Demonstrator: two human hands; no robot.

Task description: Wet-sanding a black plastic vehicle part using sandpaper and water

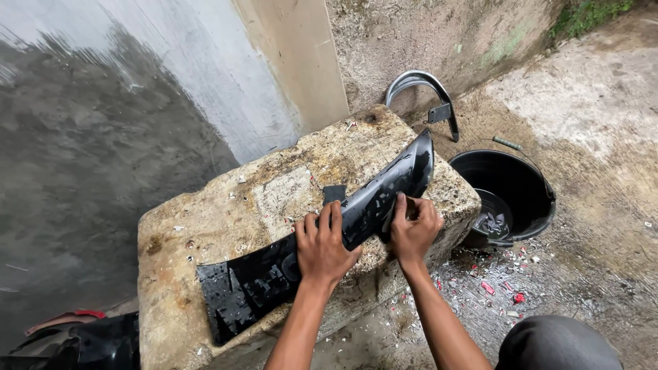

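Note:
A long, wet, glossy black plastic panel [384, 195] lies diagonally across a rough stone block [226, 212]. My left hand [322, 247] presses down on the panel's middle, fingers curled over its upper edge. Just to the right, my right hand [413, 226] grips the panel's lower edge, the fingers closed around something small that I cannot make out. A small dark square piece [334, 193] rests on the stone just above the panel.
A black bucket [510, 195] with a little water stands right of the block. A curved grey fender part [421, 92] leans against the wall behind. Red and white paint chips [504, 281] litter the wet ground. Another black part [103, 346] lies at the lower left.

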